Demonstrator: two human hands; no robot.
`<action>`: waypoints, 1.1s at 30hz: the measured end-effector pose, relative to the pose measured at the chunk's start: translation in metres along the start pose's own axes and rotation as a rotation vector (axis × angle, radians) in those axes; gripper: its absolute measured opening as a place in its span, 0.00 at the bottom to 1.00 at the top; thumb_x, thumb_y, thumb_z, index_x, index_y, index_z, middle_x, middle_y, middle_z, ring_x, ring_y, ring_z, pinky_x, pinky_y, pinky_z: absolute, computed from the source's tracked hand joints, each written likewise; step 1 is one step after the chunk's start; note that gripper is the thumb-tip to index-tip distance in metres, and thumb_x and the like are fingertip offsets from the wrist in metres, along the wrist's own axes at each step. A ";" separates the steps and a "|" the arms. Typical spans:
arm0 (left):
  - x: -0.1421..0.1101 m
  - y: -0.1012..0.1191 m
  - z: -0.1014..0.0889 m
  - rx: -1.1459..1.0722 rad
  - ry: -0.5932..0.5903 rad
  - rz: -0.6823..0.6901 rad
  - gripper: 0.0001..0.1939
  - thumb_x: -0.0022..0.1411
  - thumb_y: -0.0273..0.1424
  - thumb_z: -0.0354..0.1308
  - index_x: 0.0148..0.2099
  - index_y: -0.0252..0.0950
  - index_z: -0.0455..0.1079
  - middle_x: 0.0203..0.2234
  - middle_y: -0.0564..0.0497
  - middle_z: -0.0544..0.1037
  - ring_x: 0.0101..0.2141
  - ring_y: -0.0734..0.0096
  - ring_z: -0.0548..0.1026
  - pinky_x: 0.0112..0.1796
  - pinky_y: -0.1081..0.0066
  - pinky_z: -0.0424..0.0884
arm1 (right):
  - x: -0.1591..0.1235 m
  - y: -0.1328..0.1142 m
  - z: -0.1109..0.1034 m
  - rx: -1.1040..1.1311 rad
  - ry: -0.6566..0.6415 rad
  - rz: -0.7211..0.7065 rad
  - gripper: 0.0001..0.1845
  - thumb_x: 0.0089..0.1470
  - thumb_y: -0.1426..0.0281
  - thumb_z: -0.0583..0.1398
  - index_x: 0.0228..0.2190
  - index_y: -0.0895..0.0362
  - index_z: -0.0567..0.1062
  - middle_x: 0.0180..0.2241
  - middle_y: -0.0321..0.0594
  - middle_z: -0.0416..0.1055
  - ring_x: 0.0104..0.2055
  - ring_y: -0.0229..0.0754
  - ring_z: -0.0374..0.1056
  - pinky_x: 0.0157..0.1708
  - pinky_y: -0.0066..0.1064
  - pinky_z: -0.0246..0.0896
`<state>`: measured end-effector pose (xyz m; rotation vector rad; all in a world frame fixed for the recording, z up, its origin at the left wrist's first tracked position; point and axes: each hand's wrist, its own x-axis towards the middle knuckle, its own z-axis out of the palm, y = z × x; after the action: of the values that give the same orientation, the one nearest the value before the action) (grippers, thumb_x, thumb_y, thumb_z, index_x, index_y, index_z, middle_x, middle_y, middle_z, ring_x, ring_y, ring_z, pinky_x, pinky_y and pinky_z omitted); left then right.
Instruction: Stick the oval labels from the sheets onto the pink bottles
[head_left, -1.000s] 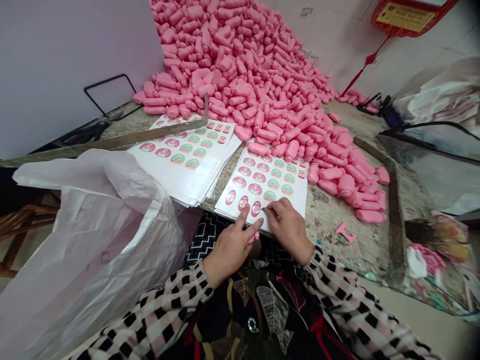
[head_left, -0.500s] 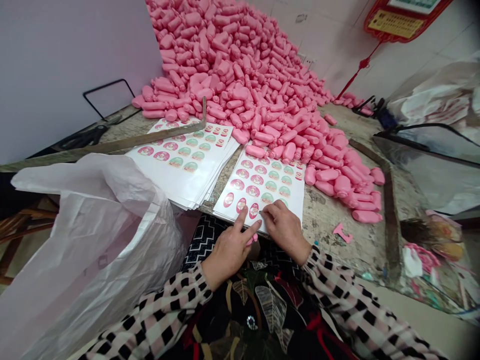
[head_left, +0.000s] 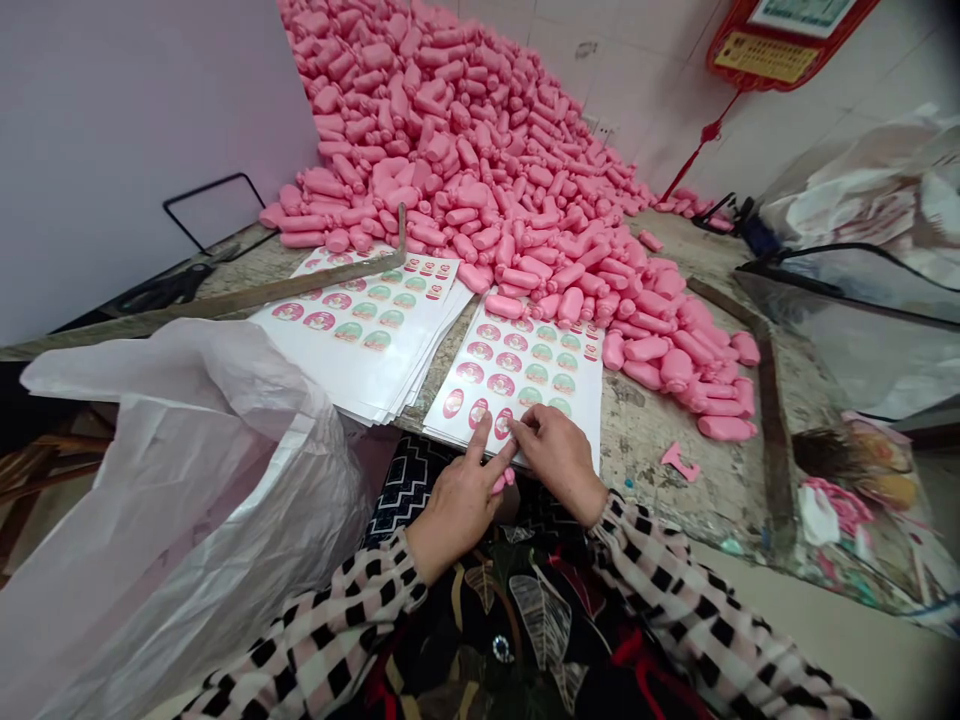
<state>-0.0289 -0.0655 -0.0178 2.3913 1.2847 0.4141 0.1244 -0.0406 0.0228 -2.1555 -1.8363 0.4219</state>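
My left hand (head_left: 456, 500) rests at the table's front edge. Its index and middle fingers press on the near edge of a white sticker sheet (head_left: 529, 375), and the other fingers curl round a small pink bottle (head_left: 505, 482), which is mostly hidden. My right hand (head_left: 561, 455) lies beside it, fingers pinched together on a sticker (head_left: 504, 424) in the sheet's nearest row. The sheet carries rows of pink and green oval stickers.
A huge heap of pink bottles (head_left: 480, 150) covers the back of the worn table (head_left: 652, 430). A stack of sticker sheets (head_left: 360, 330) lies to the left under a metal bar (head_left: 262, 290). A large white plastic bag (head_left: 172, 480) stands open at my left, and a clear bin (head_left: 862, 330) at my right.
My right fingertips have crept slightly left along the nearest row of stickers. My left hand has kept its place; the view has tilted down a little.
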 end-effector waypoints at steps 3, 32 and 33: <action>0.000 0.001 -0.001 0.030 0.002 -0.011 0.33 0.60 0.30 0.50 0.64 0.50 0.41 0.64 0.43 0.31 0.45 0.59 0.71 0.43 0.61 0.68 | 0.005 -0.004 -0.005 -0.034 -0.039 0.058 0.15 0.51 0.56 0.54 0.26 0.53 0.71 0.28 0.36 0.69 0.28 0.37 0.60 0.24 0.28 0.44; 0.021 0.020 -0.060 -1.971 -0.063 -0.592 0.25 0.56 0.51 0.49 0.43 0.35 0.66 0.25 0.52 0.69 0.21 0.77 0.67 0.20 0.76 0.64 | -0.034 -0.019 -0.036 0.800 0.039 -0.133 0.12 0.46 0.60 0.62 0.22 0.56 0.70 0.23 0.33 0.65 0.26 0.34 0.58 0.26 0.26 0.53; 0.023 0.021 -0.061 -1.972 -0.063 -0.595 0.25 0.56 0.51 0.49 0.44 0.35 0.66 0.26 0.52 0.69 0.22 0.77 0.68 0.20 0.76 0.65 | -0.036 -0.020 -0.035 0.784 0.048 -0.140 0.12 0.46 0.60 0.62 0.22 0.56 0.70 0.23 0.33 0.65 0.27 0.34 0.59 0.26 0.26 0.54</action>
<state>-0.0273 -0.0445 0.0470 0.3547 0.6758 0.8030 0.1150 -0.0741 0.0645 -1.4778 -1.4353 0.8708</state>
